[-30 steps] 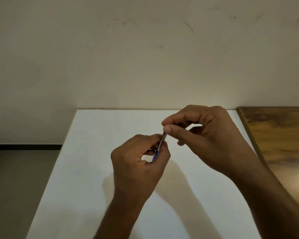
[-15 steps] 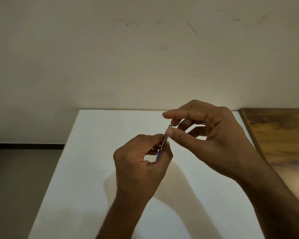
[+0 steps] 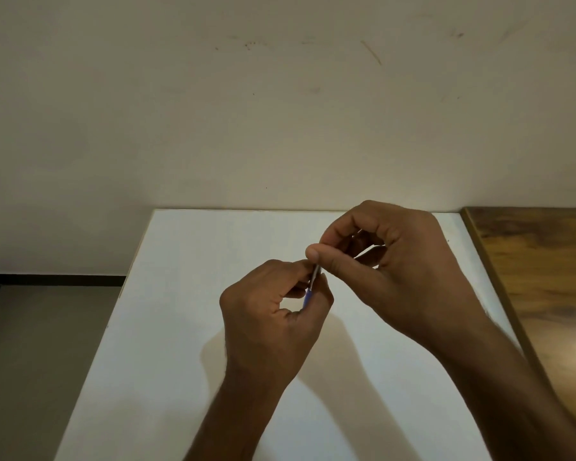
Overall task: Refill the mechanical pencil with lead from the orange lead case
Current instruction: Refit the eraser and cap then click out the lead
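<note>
Right hand [image 3: 389, 274] closed back onto pencil [image 3: 310, 289] top; left hand [image 3: 273, 314] grips barrel.

My flat white rectangular table top [image 3: 187, 327] runs away from me to the pale wall, its far edge meeting the wall and its left edge standing over a grey floor [image 3: 40, 361]. Only the shadows of my forearms fall across its middle; I see no object resting on the bare white surface. Just beside its right edge sits a brown wood-grain board [image 3: 546, 277], apparently touching it.
</note>
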